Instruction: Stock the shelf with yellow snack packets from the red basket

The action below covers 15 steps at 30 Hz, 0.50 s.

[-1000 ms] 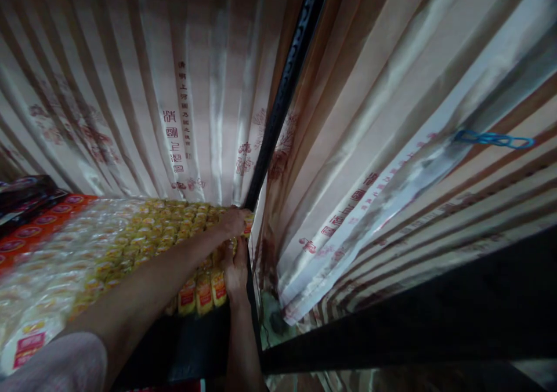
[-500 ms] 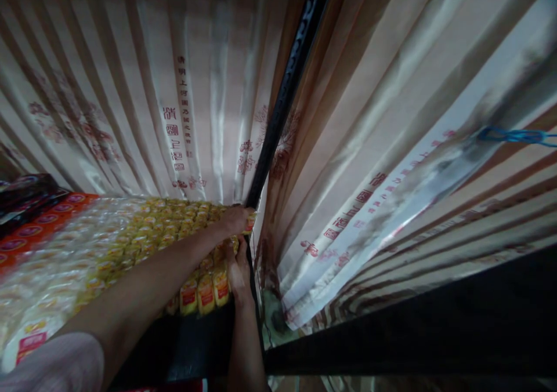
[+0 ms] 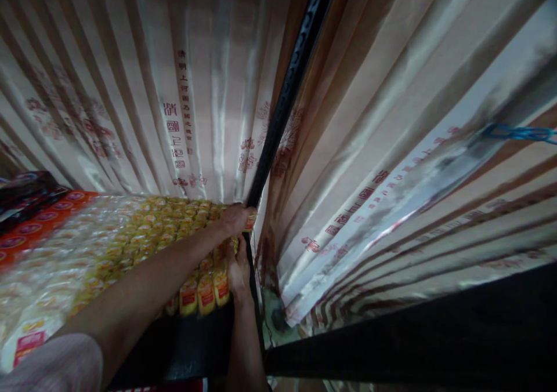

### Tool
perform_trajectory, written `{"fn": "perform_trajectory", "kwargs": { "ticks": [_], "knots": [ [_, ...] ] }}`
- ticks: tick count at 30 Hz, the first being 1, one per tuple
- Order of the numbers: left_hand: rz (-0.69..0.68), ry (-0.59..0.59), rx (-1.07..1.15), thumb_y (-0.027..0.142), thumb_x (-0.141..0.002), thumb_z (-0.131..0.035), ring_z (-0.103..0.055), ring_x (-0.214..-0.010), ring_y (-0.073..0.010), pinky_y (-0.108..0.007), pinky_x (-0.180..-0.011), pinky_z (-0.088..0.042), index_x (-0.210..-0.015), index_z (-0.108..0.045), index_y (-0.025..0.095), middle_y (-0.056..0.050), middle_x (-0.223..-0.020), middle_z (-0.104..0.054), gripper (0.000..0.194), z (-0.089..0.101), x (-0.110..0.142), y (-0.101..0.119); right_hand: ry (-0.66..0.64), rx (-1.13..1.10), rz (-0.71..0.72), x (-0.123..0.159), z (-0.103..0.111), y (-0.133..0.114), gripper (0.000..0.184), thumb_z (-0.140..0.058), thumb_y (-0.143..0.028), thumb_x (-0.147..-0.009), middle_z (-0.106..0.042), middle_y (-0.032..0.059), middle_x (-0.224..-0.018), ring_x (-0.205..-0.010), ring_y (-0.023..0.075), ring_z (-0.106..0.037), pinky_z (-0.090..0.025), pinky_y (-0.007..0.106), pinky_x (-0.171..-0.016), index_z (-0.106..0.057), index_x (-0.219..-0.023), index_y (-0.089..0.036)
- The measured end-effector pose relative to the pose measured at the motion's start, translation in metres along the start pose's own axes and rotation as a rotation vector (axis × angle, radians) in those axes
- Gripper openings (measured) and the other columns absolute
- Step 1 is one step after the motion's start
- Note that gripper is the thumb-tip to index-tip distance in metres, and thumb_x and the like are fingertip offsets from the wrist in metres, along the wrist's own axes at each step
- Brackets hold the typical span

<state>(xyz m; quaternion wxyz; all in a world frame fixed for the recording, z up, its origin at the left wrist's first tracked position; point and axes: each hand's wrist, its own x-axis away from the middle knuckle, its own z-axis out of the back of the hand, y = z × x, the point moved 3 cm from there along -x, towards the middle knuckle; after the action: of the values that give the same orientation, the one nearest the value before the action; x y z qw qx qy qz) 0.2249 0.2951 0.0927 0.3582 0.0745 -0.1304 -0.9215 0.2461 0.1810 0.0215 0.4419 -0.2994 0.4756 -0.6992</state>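
Note:
My left hand (image 3: 238, 219) reaches across the rows to the far right corner of the shelf. Its fingers are closed on a small yellow snack packet (image 3: 249, 222) with an orange-red label, partly hidden by the hand. Just below it, my right hand (image 3: 238, 270) is at the right end of the rows, its thumb and fingers around another yellow packet that is mostly hidden. Yellow snack packets (image 3: 174, 221) stand in tight rows under my left forearm. Several at the front show red labels (image 3: 204, 293).
White clear-wrapped packets (image 3: 91, 235), an orange strip of packs (image 3: 47, 221) and dark packs (image 3: 30, 198) lie to the left. A black perforated post (image 3: 287, 96) rises at the corner. Pleated printed curtains (image 3: 200, 90) hang behind, with a blue cord (image 3: 522, 132) at right. The shelf's bare front (image 3: 183, 345) is black.
Both hands stay in nearly the same place at the corner. The view has shifted very slightly; the packets have not visibly moved.

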Motion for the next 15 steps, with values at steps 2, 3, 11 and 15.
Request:
{"fn": "perform_trajectory", "kwargs": {
  "ticks": [2, 3, 11, 15],
  "knots": [
    [-0.018, -0.001, -0.04, 0.01, -0.078, -0.054, -0.057, -0.104, -0.0234, -0.033, -0.089, -0.045, -0.128, -0.047, 0.016, -0.014, -0.118, -0.057, 0.05, -0.001, 0.003, -0.001, 0.005, 0.005, 0.003, 0.0, 0.001, -0.001, 0.058, -0.032, -0.051, -0.089, -0.055, 0.0102, -0.128, -0.117, 0.0213, -0.052, -0.038, 0.033, -0.096, -0.037, -0.137, -0.019],
    [-0.033, -0.009, -0.061, 0.013, -0.075, -0.06, -0.058, -0.103, -0.0243, -0.033, -0.088, -0.046, -0.128, -0.046, 0.016, -0.013, -0.118, -0.057, 0.055, -0.001, 0.004, -0.002, 0.003, 0.007, -0.001, 0.001, 0.001, -0.001, 0.057, -0.032, -0.051, -0.089, -0.057, 0.0101, -0.125, -0.115, 0.0213, -0.053, -0.039, 0.033, -0.094, -0.037, -0.137, -0.019],
    [-0.167, -0.107, -0.276, 0.021, -0.071, -0.071, -0.059, -0.1, -0.0267, -0.035, -0.086, -0.046, -0.121, -0.051, 0.017, -0.012, -0.108, -0.06, 0.053, 0.005, -0.004, 0.008, -0.026, -0.02, -0.025, 0.003, 0.004, -0.003, 0.055, -0.032, -0.052, -0.089, -0.061, 0.0084, -0.118, -0.111, 0.0216, -0.056, -0.04, 0.033, -0.093, -0.039, -0.134, -0.022],
    [-0.113, -0.092, -0.239, 0.015, -0.078, -0.061, -0.06, -0.097, -0.0258, -0.036, -0.085, -0.045, -0.114, -0.056, 0.017, -0.012, -0.102, -0.063, 0.037, -0.001, -0.009, 0.009, -0.014, -0.021, -0.021, 0.002, 0.002, 0.0, 0.056, -0.031, -0.053, -0.089, -0.059, 0.0091, -0.122, -0.115, 0.0225, -0.053, -0.038, 0.035, -0.096, -0.039, -0.135, -0.022]
  ]
}}
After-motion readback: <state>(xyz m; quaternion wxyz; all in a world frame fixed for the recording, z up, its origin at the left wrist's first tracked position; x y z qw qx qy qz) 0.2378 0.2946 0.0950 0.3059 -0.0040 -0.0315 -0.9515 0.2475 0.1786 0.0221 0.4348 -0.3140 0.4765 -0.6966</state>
